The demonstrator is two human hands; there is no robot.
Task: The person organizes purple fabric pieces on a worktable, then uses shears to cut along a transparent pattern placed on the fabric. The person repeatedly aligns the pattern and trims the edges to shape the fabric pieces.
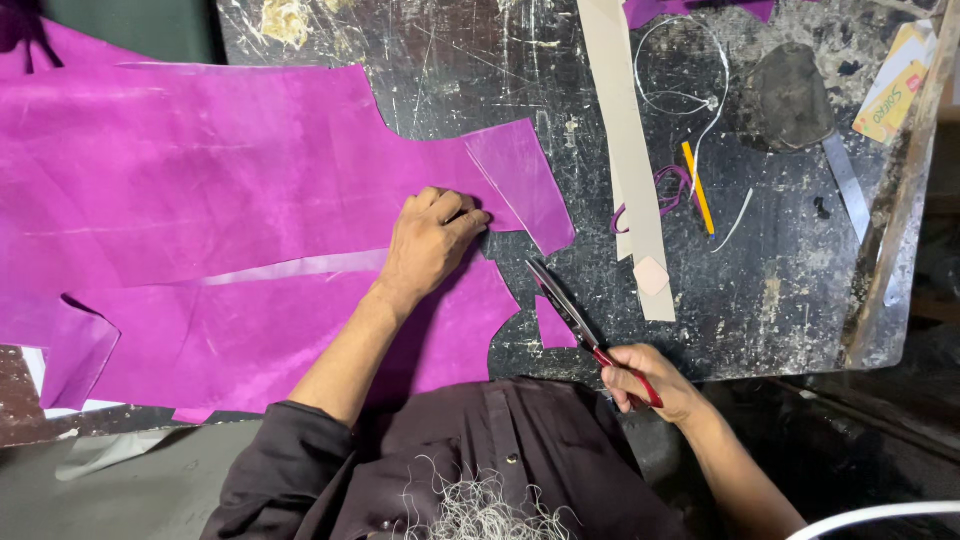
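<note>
Left hand [432,235] presses magenta leather sheet [200,200] flat on worktop [780,290]. Right hand [645,378] grips red-handled scissors [575,318], blades near sheet edge. Advisable: keep sheet taut near cut line, fingers away from blades.

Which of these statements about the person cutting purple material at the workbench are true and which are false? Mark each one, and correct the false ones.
1. The right hand holds scissors with red handles. True.
2. The left hand rests on the purple material. True.
3. The scissors are cutting through the beige strip. False: the blades lie over the dark table, near a small purple offcut, apart from the strip.
4. A yellow pencil lies to the right of the beige strip. True.
5. The left hand grips a dark stone. False: the dark lump sits untouched at the far right of the table.
</note>
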